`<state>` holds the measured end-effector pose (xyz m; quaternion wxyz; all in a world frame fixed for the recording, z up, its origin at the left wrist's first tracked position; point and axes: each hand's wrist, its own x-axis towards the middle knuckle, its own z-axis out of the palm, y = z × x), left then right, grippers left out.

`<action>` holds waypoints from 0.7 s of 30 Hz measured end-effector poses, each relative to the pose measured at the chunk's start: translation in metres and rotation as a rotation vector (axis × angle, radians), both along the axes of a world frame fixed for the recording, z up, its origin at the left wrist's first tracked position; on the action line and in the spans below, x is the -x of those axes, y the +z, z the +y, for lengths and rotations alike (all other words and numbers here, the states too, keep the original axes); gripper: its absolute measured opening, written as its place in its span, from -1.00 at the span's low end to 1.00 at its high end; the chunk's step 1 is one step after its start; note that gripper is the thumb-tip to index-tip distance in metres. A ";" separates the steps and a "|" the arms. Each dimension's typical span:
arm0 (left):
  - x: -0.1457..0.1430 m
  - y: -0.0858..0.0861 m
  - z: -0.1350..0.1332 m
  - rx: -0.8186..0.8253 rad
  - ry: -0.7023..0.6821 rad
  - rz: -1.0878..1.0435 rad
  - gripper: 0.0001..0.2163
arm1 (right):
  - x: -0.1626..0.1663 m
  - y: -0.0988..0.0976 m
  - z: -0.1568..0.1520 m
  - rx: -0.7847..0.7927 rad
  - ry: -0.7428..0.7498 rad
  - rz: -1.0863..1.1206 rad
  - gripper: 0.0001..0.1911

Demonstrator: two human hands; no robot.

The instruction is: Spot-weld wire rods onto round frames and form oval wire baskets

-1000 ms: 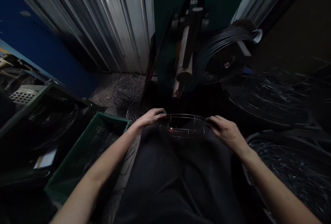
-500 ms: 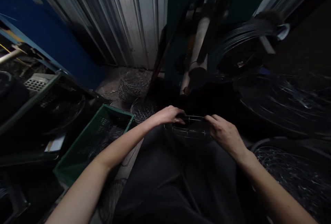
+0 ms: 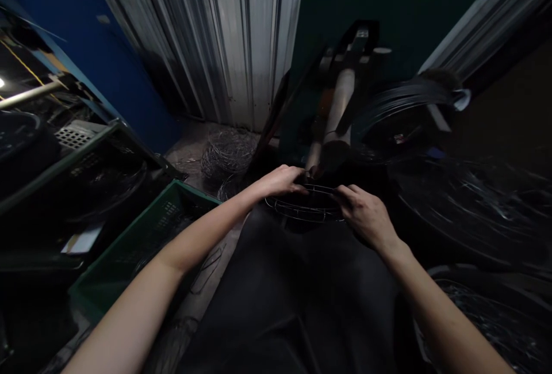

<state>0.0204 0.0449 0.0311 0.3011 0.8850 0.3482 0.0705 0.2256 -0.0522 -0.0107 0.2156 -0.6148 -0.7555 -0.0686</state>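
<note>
A round wire frame (image 3: 297, 212), made of thin hoops joined by short cross wires, is held in front of the black apron (image 3: 297, 282). My left hand (image 3: 284, 180) is closed on its left far rim, fingers curled over the wire. At the right far rim my right hand (image 3: 364, 210) grips the same frame, thumb and fingers pinched together. Just beyond the hands is a machine with a pale metal cylinder (image 3: 342, 98). Some of the frame's far side is lost in shadow.
To the left stands a green plastic crate (image 3: 125, 264) with wire pieces inside. Tangled wire rings (image 3: 226, 152) lie on the floor by the corrugated wall (image 3: 224, 34). On the right are a wire coil (image 3: 401, 98) and a dark tub (image 3: 487, 310) full of wire parts.
Both hands have moved slightly up and left in view with the wire frame, whose near hoop shows more fully. The camera view has tilted upward.
</note>
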 end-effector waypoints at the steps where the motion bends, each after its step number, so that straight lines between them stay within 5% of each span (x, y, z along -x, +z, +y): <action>1: -0.001 0.000 0.003 -0.018 0.010 0.006 -0.74 | 0.000 -0.001 0.004 -0.005 -0.005 -0.003 -0.52; 21: -0.010 0.005 0.021 -0.076 0.026 -0.009 -0.77 | -0.005 0.002 0.025 -0.007 -0.060 -0.022 -0.54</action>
